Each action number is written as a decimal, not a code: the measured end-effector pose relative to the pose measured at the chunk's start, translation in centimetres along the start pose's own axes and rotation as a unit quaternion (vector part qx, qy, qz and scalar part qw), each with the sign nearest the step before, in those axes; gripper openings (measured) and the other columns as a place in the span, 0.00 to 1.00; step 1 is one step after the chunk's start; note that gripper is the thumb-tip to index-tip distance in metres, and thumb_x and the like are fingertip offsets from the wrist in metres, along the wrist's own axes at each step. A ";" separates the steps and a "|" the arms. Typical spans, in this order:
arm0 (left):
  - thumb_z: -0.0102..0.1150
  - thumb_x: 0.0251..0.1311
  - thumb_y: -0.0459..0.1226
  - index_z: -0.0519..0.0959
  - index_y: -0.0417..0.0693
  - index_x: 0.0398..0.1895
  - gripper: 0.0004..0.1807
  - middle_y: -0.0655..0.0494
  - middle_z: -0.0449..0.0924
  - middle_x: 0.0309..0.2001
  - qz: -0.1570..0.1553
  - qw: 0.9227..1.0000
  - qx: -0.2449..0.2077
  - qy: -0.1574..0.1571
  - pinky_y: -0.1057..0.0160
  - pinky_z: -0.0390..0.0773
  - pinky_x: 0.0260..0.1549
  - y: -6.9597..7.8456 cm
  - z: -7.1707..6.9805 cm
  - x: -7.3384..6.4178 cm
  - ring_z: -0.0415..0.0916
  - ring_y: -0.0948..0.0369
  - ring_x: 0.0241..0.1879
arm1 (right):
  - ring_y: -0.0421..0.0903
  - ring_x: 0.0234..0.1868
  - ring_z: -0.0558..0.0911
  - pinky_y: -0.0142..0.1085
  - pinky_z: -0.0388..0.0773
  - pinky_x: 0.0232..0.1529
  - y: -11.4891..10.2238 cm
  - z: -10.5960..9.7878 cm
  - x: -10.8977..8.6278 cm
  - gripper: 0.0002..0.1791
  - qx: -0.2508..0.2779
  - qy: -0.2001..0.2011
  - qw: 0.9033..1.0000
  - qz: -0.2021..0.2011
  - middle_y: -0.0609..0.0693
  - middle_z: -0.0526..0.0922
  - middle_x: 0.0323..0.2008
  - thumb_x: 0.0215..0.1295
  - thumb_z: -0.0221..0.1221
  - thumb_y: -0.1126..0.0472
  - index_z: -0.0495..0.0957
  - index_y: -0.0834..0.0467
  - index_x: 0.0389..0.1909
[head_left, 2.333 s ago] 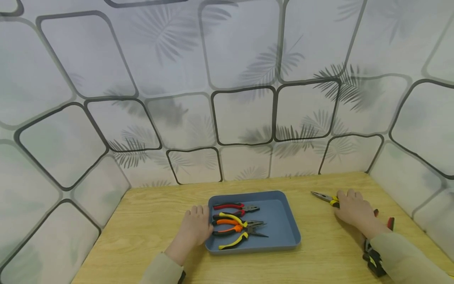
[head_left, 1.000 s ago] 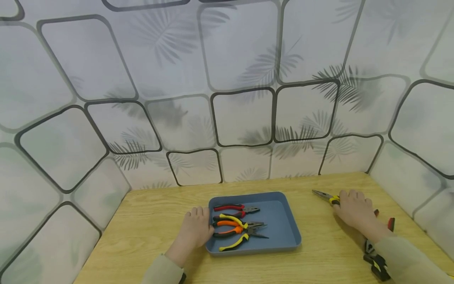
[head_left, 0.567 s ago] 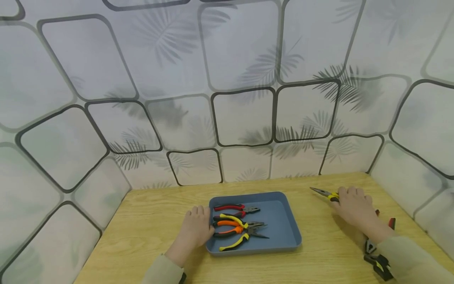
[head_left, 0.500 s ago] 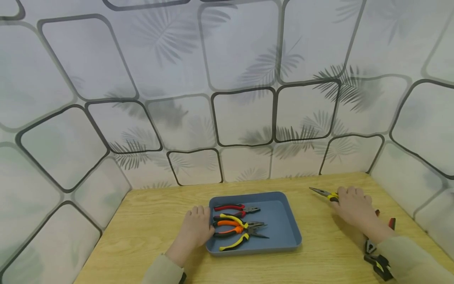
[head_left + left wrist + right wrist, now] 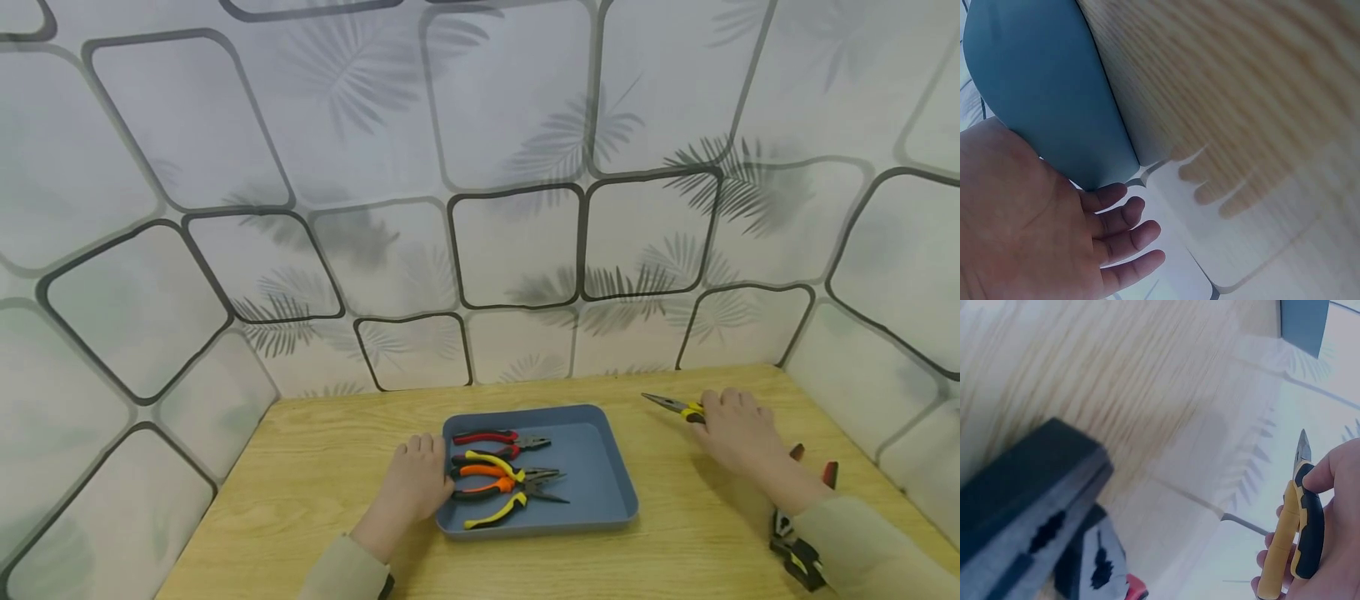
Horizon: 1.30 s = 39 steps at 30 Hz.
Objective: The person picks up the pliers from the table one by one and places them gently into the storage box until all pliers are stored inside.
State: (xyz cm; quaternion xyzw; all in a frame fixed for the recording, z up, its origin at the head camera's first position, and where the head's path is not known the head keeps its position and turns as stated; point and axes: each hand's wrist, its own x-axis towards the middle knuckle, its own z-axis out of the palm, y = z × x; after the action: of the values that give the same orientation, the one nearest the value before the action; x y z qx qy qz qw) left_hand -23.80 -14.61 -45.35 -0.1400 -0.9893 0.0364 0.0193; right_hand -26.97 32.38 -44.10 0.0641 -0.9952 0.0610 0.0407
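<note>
My right hand (image 5: 738, 433) grips needle-nose pliers (image 5: 675, 406) with yellow-and-black handles, jaws pointing left, above the table's right side. In the right wrist view, the thumb presses on the black grip (image 5: 1311, 519), with fingers behind the handles. My left hand (image 5: 412, 479) rests against the left wall of a blue-grey tray (image 5: 596, 467). The left wrist view shows its fingers (image 5: 1125, 240) loosely extended beside the tray wall; the thumb is hidden there. Inside the tray lie red-and-black pliers (image 5: 487, 436), orange-and-black pliers (image 5: 483, 472) and yellow-and-black pliers (image 5: 498, 510), the last two overlapping.
Under and beside my right forearm lie more pliers (image 5: 798, 560), partly covered by the sleeve; red handle ends (image 5: 830, 474) stick out. Their dark jaws loom close in the right wrist view. The wooden table (image 5: 322, 467) meets patterned walls (image 5: 517, 250) at the back and sides.
My right hand has moved up and left in the head view, carrying the needle-nose pliers off their earlier place. The left hand and the tray stay put.
</note>
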 end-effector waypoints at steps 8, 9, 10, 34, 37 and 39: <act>0.66 0.65 0.46 0.75 0.37 0.55 0.25 0.43 0.78 0.46 0.000 1.000 0.000 -0.008 0.47 0.79 0.53 0.0 -0.1 0.0 0.76 0.49 0.47 | 0.70 0.49 0.74 0.61 0.69 0.43 -1.0 0.0 0.2 0.24 -0.004 0.003 1.000 -0.017 0.70 0.73 0.45 0.75 0.56 0.52 0.71 0.71 0.56; 0.65 0.66 0.46 0.75 0.36 0.55 0.25 0.43 0.78 0.47 0.000 1.000 0.000 -0.011 0.47 0.79 0.54 0.0 -0.2 0.1 0.76 0.49 0.48 | 0.70 0.50 0.74 0.61 0.69 0.44 -1.1 0.0 0.2 0.25 -0.003 0.005 1.000 -0.018 0.71 0.73 0.45 0.75 0.56 0.52 0.71 0.71 0.57; 0.65 0.66 0.46 0.75 0.36 0.56 0.25 0.43 0.78 0.47 -0.001 1.000 0.000 -0.012 0.47 0.79 0.54 0.0 -0.3 0.1 0.76 0.48 0.48 | 0.71 0.51 0.74 0.62 0.69 0.44 -1.3 0.0 0.3 0.25 -0.002 0.008 1.000 -0.020 0.71 0.74 0.46 0.75 0.56 0.52 0.71 0.71 0.57; 0.64 0.65 0.45 0.74 0.38 0.53 0.23 0.44 0.77 0.46 -0.003 1.000 -0.002 -0.016 0.47 0.79 0.53 0.0 -0.3 0.0 0.75 0.49 0.47 | 0.66 0.48 0.74 0.57 0.67 0.38 -4.7 -0.6 0.1 0.20 -0.009 0.030 0.998 -0.051 0.69 0.75 0.47 0.73 0.59 0.53 0.73 0.66 0.53; 0.64 0.66 0.45 0.74 0.37 0.55 0.23 0.43 0.78 0.47 -0.003 1.000 -0.001 -0.019 0.47 0.79 0.53 0.0 -0.2 0.0 0.75 0.49 0.48 | 0.65 0.47 0.75 0.56 0.68 0.37 -5.2 -0.7 0.0 0.20 -0.015 0.036 0.997 -0.060 0.68 0.75 0.46 0.73 0.59 0.53 0.73 0.66 0.53; 0.64 0.66 0.46 0.74 0.37 0.56 0.24 0.43 0.78 0.47 -0.003 1.000 0.000 -0.020 0.47 0.79 0.53 0.0 -0.2 0.0 0.75 0.49 0.48 | 0.64 0.46 0.74 0.56 0.67 0.37 -5.4 -0.8 0.0 0.20 -0.018 0.039 0.997 -0.064 0.68 0.75 0.46 0.73 0.59 0.54 0.73 0.66 0.53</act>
State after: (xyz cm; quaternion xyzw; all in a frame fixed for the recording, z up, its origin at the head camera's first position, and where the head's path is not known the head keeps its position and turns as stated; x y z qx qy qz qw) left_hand -23.83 -14.58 -45.17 -0.1362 -0.9899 0.0389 -0.0007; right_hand -26.18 27.15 -42.71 0.1247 -0.9877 0.0426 0.0843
